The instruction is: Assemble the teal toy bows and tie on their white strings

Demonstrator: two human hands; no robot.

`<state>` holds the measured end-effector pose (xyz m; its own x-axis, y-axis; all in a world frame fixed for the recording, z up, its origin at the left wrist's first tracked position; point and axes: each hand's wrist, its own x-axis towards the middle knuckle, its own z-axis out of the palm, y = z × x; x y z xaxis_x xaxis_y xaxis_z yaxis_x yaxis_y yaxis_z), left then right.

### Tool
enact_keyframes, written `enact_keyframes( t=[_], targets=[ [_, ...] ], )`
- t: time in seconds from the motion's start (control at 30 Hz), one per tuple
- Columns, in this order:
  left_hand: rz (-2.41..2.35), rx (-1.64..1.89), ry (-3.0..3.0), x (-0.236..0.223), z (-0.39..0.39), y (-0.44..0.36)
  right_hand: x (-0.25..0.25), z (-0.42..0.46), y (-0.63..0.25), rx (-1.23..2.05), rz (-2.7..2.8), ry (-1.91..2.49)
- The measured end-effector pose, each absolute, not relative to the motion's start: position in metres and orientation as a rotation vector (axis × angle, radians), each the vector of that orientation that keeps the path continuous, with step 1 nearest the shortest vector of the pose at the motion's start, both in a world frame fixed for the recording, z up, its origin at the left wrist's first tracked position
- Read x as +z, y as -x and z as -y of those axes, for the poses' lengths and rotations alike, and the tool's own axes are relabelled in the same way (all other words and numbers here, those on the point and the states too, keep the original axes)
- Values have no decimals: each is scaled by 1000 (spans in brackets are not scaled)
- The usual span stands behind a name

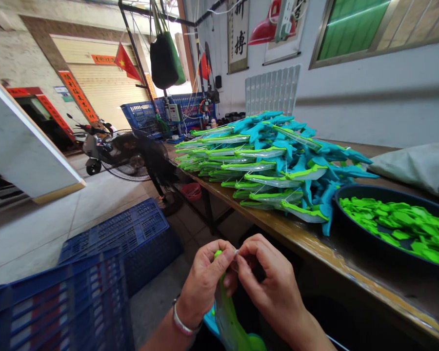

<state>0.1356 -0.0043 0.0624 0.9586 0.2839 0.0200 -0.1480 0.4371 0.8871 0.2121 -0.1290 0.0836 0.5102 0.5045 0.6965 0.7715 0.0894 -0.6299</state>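
Low in the middle of the head view, my left hand (204,279) is closed around the upper end of a curved green plastic bow piece (229,312) with a clear strip along it. A blue plastic part (211,322) shows beside its lower portion, partly hidden by my left wrist. My right hand (274,285) pinches a thin white string (236,252) close to the tip of the green piece. The fingertips of both hands almost meet there. On the table just beyond lies a large pile of similar green-and-blue toys (256,165), many with white strings.
A dark round tub (338,207) of loose green pieces (406,224) stands right on the wooden table (300,239). Blue crates (113,243) are stacked at left. Behind them are a black fan (131,156) and a scooter (93,146). A red lamp (265,31) hangs above.
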Motion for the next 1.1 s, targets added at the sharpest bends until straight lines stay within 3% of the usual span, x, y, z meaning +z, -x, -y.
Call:
enact_keyframes(
  t=[0.5,0.83,1.1],
  targets=[
    [-126,280,-1122,64,5,-138,79,130,-206,-409,1014,1541],
    [-103,254,-1031,63,6,-140,82,132,-213,-188,1164,1520],
    [-135,274,-1107,64,9,-140,92,143,-220,-599,1373,1710]
  ],
)
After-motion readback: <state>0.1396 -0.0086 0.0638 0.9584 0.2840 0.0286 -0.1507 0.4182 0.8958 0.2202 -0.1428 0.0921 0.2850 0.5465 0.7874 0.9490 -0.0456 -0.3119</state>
